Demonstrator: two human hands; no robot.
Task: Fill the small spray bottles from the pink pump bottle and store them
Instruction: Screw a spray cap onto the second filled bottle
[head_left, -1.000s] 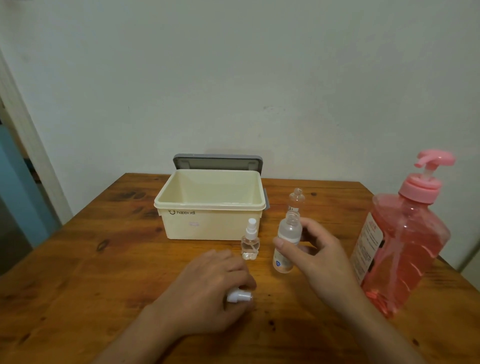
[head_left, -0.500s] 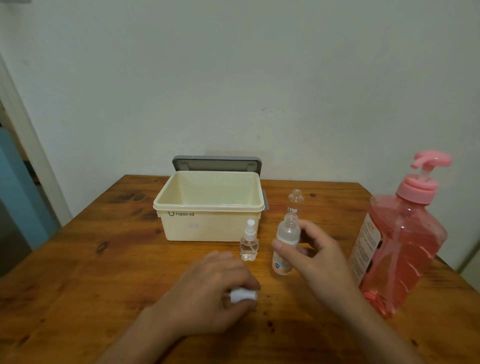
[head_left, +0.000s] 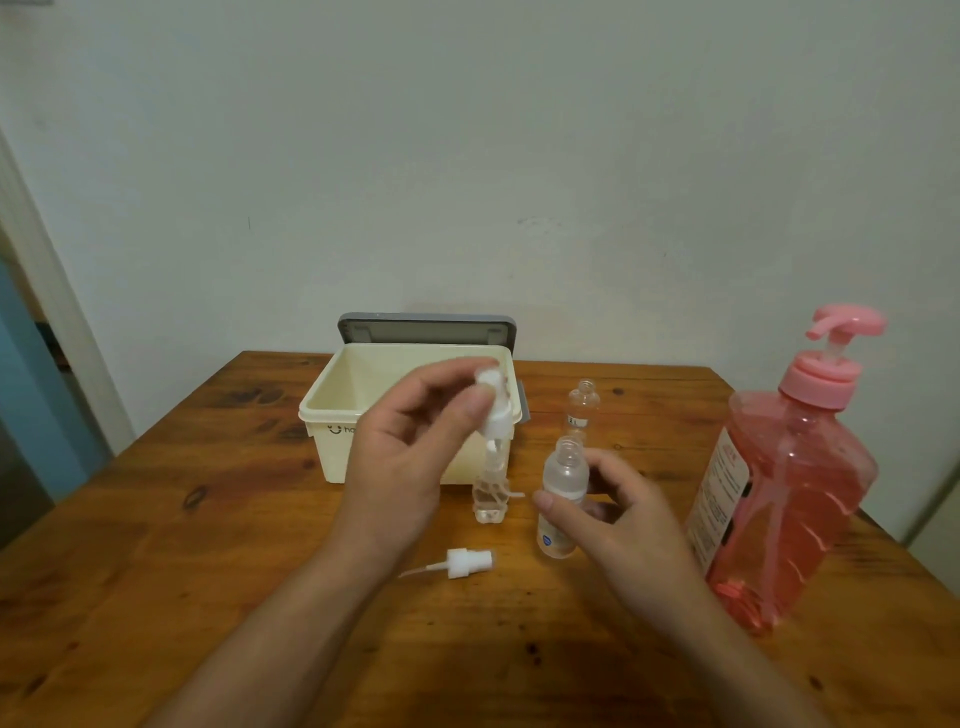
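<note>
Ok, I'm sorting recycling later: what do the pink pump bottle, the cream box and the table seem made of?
Pink pump bottle: likely clear, glossy plastic; the pink liquid shows through.
Cream box: opaque plastic, satin look, moulded rim.
Table: wood, probably varnished; grain and dark knots show.

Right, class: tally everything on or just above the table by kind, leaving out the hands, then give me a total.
Small bottles: 3
Spray heads: 2
Pink pump bottle: 1
Cream box: 1
Grey lid: 1
Total: 8
</note>
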